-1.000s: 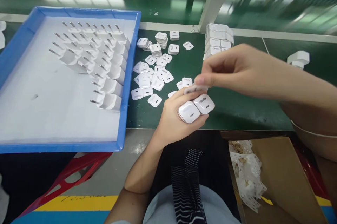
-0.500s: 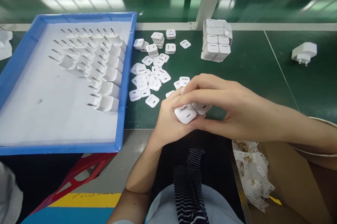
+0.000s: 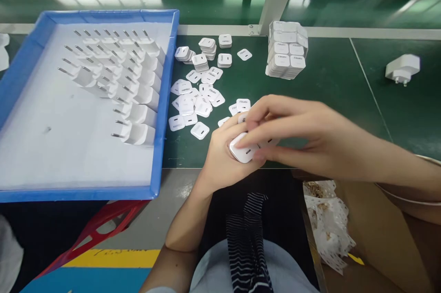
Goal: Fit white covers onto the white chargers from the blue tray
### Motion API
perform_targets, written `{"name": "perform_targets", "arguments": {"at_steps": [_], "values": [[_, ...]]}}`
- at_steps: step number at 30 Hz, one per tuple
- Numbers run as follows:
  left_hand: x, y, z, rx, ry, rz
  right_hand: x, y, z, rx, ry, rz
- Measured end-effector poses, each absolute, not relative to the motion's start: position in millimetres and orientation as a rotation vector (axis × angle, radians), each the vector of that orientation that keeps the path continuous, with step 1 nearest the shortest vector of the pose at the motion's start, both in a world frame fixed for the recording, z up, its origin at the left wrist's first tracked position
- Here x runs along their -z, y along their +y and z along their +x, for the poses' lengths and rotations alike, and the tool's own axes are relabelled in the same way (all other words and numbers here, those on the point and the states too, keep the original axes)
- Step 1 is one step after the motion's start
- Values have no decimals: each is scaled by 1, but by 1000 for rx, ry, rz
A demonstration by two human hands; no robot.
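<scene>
My right hand [image 3: 292,132] covers most of the chargers [image 3: 245,149] in my left hand [image 3: 222,160], so I can't count them. Print on the loose caps [image 3: 200,100] is too small to read. The tray [image 3: 165,100] runs off the left edge, and the box [image 3: 379,238] off the bottom.

white charger [image 3: 244,151], port face up, hand-held

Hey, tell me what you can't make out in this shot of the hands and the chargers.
- Head view: the second charger in the left hand is hidden under the right hand; only one charger shows.
- Print on the loose white covers is too small to read.
- The cardboard box is cut off by the frame edge.
</scene>
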State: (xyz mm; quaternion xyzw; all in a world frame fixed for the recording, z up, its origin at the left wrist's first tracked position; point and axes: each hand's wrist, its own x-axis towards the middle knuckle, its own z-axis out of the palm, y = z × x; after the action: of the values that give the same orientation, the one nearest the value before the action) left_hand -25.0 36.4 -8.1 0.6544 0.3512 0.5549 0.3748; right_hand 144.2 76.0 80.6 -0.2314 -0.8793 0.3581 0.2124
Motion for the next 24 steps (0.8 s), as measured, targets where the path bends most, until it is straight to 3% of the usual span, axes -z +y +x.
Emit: {"name": "perform_targets", "arguments": {"at_steps": [7, 15, 21, 24], "values": [[6, 33, -23, -1399, 958, 1660, -77, 62, 151, -690, -2319, -957], [6, 34, -24, -1387, 911, 1669, -53, 49, 152, -369, -2413, -666], [8, 36, -25, -1366, 886, 1647, -51, 52, 143, 99, -2565, -485], [10, 37, -26, -1382, 886, 1657, -53, 56, 145, 66, -2565, -449]]}}
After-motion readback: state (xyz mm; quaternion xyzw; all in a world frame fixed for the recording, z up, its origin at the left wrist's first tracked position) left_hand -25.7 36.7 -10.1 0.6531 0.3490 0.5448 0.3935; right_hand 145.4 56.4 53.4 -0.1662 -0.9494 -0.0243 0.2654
